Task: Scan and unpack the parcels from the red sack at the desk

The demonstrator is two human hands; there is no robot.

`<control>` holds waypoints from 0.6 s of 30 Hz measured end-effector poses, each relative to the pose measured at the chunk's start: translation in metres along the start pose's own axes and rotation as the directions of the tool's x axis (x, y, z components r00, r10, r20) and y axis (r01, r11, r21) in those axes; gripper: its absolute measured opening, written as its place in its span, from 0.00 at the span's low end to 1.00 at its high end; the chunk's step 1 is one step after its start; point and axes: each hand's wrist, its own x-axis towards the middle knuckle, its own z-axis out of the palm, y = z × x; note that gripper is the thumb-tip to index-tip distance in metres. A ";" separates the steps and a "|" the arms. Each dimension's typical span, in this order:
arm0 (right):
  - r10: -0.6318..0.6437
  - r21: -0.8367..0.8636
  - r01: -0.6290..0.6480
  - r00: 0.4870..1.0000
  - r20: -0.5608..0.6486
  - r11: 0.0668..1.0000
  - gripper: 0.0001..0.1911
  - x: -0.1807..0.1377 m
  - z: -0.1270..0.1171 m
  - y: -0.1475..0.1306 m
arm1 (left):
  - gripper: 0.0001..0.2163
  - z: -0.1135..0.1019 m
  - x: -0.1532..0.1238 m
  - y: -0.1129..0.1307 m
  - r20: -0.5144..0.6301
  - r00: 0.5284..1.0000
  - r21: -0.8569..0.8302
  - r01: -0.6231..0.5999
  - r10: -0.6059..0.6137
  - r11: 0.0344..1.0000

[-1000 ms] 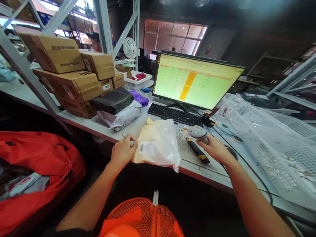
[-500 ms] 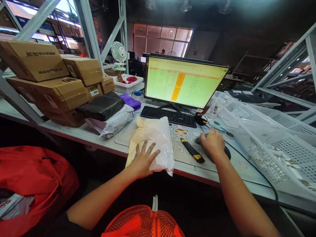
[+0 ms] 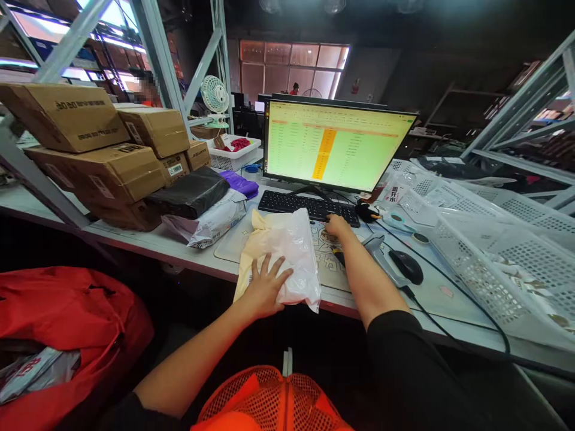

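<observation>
My left hand (image 3: 265, 287) lies with spread fingers on a white plastic mailing bag (image 3: 299, 257), which overhangs the desk's front edge a little. A pale yellow wrapping (image 3: 245, 263) shows along the bag's left side. My right hand (image 3: 339, 227) rests at the lower right part of a black keyboard (image 3: 287, 202), a finger reaching onto the keys and nothing held. Under that forearm, a yellow and black utility knife (image 3: 338, 256) is mostly hidden. Beside the forearm are a grey handheld scanner (image 3: 381, 257) with a cable and a black mouse (image 3: 406, 266).
A monitor (image 3: 336, 143) stands behind the keyboard. Cardboard boxes (image 3: 94, 173) and wrapped parcels (image 3: 191, 194) are stacked at left. White perforated baskets (image 3: 503, 281) fill the right side. A red bag (image 3: 67, 335) sits below the desk at left. Metal rack posts frame both sides.
My right hand has left the scanner and moved left and forward to the keyboard, its forearm now covering most of the knife. My left hand stays on the mailing bag.
</observation>
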 end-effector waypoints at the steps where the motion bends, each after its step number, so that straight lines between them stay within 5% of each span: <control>1: -0.019 0.015 0.019 1.000 -0.003 1.000 0.25 0.000 -0.004 -0.001 | 0.44 0.001 0.000 -0.001 -0.016 1.000 -0.019 -0.002 0.002 1.000; 6: -0.240 0.137 0.241 0.970 -0.022 0.961 0.31 -0.026 -0.022 -0.007 | 0.28 -0.004 -0.006 -0.017 -0.294 0.956 -0.323 -0.099 -0.001 0.941; 10: -0.450 0.279 0.441 0.893 -0.035 0.853 0.50 -0.076 -0.026 0.003 | 0.20 -0.024 -0.031 -0.039 -0.501 0.848 -0.740 -0.315 -0.174 0.594; 14: -0.604 0.663 0.512 0.789 -0.112 0.546 0.68 -0.139 -0.029 0.021 | 0.28 -0.036 -0.068 -0.052 -0.262 0.896 -0.965 -0.251 -0.358 0.077; 16: -0.596 0.780 0.451 0.793 -0.126 0.435 0.68 -0.173 -0.031 0.031 | 0.30 -0.036 -0.081 -0.051 -0.092 0.936 -0.988 -0.129 -0.341 -0.087; 18: -0.628 0.830 0.330 0.778 0.031 0.450 0.60 -0.208 -0.031 0.044 | 0.31 -0.035 -0.086 -0.045 0.018 0.955 -0.983 -0.037 -0.296 -0.180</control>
